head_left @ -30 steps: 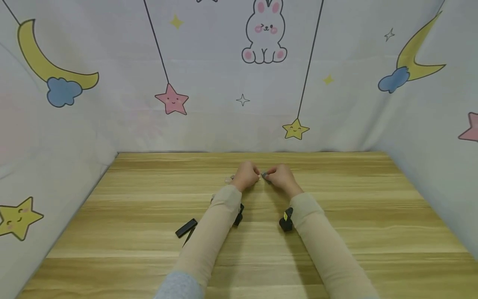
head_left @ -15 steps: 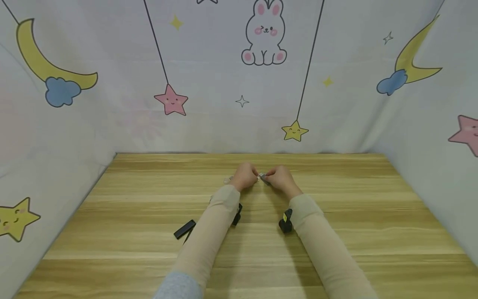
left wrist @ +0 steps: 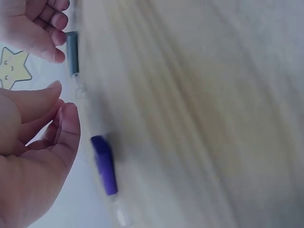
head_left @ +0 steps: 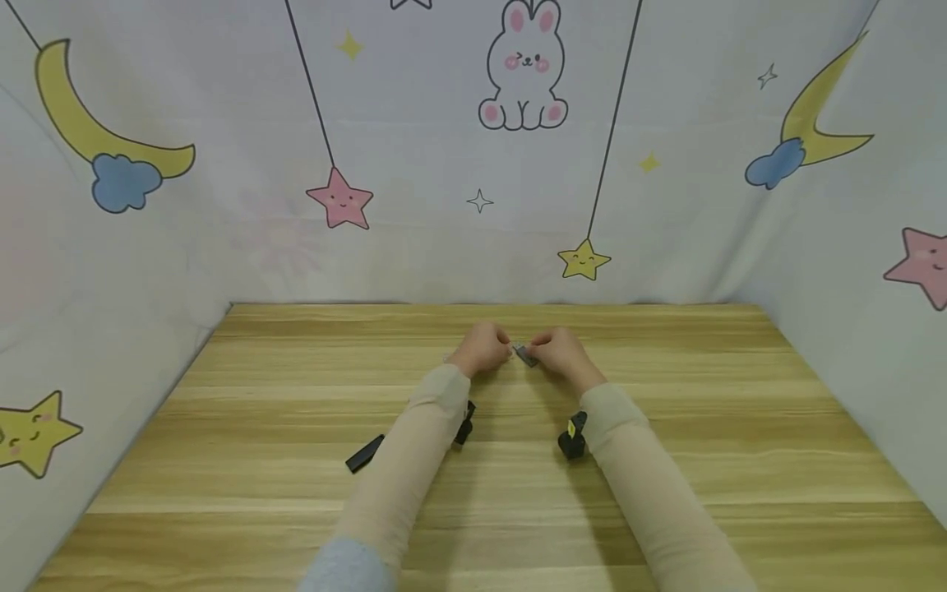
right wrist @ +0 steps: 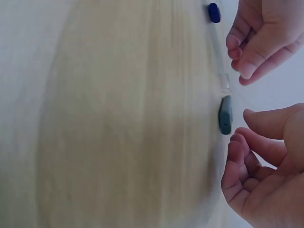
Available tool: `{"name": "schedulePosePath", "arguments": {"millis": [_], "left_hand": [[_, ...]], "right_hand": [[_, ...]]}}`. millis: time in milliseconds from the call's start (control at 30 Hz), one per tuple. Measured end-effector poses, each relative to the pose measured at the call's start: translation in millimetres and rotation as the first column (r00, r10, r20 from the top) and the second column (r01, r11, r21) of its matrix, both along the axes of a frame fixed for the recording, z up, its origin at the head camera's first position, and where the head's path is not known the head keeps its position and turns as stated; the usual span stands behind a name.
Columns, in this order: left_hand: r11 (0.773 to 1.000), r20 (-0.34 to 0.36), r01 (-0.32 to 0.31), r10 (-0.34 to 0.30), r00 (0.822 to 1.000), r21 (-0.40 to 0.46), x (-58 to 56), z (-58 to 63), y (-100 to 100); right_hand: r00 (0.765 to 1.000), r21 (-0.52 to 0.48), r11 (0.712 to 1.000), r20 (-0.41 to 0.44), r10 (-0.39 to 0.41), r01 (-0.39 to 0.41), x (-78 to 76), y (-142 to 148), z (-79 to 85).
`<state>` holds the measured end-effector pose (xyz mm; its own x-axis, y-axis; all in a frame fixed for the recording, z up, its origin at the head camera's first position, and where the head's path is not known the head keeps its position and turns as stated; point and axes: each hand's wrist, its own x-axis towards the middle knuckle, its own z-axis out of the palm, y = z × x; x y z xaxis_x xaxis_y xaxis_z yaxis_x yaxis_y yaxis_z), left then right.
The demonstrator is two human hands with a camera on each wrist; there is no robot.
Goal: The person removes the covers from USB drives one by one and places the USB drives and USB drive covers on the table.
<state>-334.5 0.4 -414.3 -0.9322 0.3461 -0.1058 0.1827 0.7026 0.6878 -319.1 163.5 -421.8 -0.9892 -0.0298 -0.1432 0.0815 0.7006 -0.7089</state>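
A small teal-grey piece with a clear end lies near the back of the table. My right hand is just right of it, fingertips right at its edge; in the right wrist view the thumb and fingers stand apart beside the teal piece. My left hand is left of it, loosely bent, with a gap between thumb and fingers and nothing between them in the left wrist view. A similar purple piece with a clear end lies on the table by the left hand; the hand hides most of it in the head view.
A black oblong bar lies on the wooden table, partly covered by the left sleeve. Black wrist devices hang under both cuffs. A white printed cloth stands behind the table and along both sides.
The right fingers have drawn slightly back to the right, and more of the teal-grey piece shows. The left hand has shifted slightly left, its sleeve covering more of the things beside it.
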Motion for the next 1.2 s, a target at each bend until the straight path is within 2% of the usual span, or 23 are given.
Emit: {"name": "schedulePosePath", "arguments": {"millis": [200,433,533,700,767,1033,1200], "left_hand": [[0.999,-0.021,0.042,-0.042,0.999,0.010,1.7,14.5,-9],[0.993,-0.049,0.091,-0.088,0.995,0.077,10.2,34.6,-25],[0.988,-0.076,0.118,-0.111,0.991,0.100,14.7,42.8,-33],[0.984,-0.078,0.132,-0.123,0.989,0.120,24.7,57.3,-48],[0.982,-0.075,0.136,-0.127,0.989,0.132,29.1,63.4,-54],[0.973,-0.144,0.180,-0.160,0.977,0.143,50.1,81.5,-83],[0.973,-0.130,0.172,-0.153,0.980,0.151,64.5,91.3,-100]], "right_hand": [[0.998,-0.058,0.996,0.020,0.062,-0.061,4.6,5,14.9],[0.986,-0.044,0.987,-0.064,0.151,-0.154,12.5,4,34.3],[0.979,-0.036,0.982,-0.094,0.181,-0.185,18.4,1,42.3],[0.966,-0.040,0.972,-0.127,0.227,-0.233,31.0,-4,56.6],[0.957,-0.036,0.966,-0.150,0.247,-0.255,37.1,-6,62.2],[0.915,-0.044,0.939,-0.247,0.320,-0.340,59.1,-20,76.8],[0.884,-0.055,0.914,-0.282,0.373,-0.403,73.2,-31,81.3]]}}
